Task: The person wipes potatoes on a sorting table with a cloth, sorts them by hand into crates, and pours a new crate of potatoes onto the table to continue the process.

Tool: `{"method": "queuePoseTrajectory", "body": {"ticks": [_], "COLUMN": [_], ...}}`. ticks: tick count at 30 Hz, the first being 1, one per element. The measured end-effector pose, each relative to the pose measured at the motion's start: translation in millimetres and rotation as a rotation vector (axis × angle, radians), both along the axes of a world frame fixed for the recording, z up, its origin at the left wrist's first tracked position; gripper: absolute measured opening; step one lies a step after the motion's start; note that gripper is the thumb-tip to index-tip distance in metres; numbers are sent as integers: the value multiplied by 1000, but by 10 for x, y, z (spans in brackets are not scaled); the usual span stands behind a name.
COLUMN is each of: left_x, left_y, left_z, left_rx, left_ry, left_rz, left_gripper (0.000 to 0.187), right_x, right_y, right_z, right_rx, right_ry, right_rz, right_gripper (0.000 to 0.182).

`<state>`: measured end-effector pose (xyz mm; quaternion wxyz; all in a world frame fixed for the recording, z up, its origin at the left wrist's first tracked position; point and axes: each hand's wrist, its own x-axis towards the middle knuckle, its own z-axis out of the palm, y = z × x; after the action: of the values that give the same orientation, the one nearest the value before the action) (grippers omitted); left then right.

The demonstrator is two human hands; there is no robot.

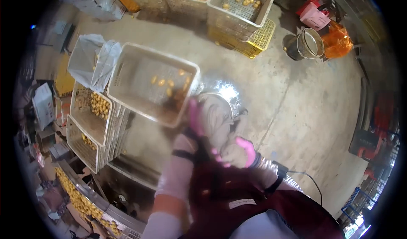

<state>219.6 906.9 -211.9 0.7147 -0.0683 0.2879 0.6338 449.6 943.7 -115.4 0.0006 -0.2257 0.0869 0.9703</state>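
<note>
My left hand (195,115), in a pink glove, grips the near rim of a white plastic crate (140,76). The crate is tilted and blurred, and several yellow fruits (169,84) lie on its mesh bottom. My right hand (245,151), also in a pink glove, is curled close to my chest against a pale, rounded thing (216,118). Blur hides whether the hand grips it. White sleeves and a dark red apron (237,196) fill the bottom of the view.
Stacked white crates (91,112) with yellow fruit stand at left, beside a white bag (91,59). A conveyor of yellow fruit (80,201) runs at lower left. More crates (237,6), a metal bucket (307,44) and an orange bag (337,40) stand on the concrete floor (296,112).
</note>
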Motion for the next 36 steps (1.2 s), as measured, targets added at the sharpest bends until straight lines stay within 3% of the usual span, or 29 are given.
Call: {"method": "queuePoseTrajectory", "body": {"ticks": [4,9,20,24,27,32,33,34,36], "left_x": [975,1272,1218,924,668,561,583,584,634], "left_y": [133,58,-326,-334,-298,-259,-249,-199,-113], "left_z": [179,688,705,697,733,935,941,924,744], "left_rx": [312,387,219,107,25,40,60,211,229], "left_ry": [-427,-618,-436,-159,168,903,1090,1347,1511], "left_rz": [63,162,142,11,-175,-369,-370,-306,-177], "left_gripper": [76,71,56,51,47,39,36,34,28], "right_x": [-95,-191,-212,-102,27,223,150,112,34], "right_y": [-429,-460,-515,-538,-436,-128,-134,-145,-163], "right_z": [-180,-77,39,248,408,651,573,404,63], "right_rx": [-340,-454,-489,-468,-309,231,262,475,916], "right_ry": [380,482,613,656,537,-231,-321,-303,-310], "right_rz": [-331,-422,-442,-374,-283,190,226,281,397], "right_gripper": [55,55,64,69,74,73,79,78,77]}}
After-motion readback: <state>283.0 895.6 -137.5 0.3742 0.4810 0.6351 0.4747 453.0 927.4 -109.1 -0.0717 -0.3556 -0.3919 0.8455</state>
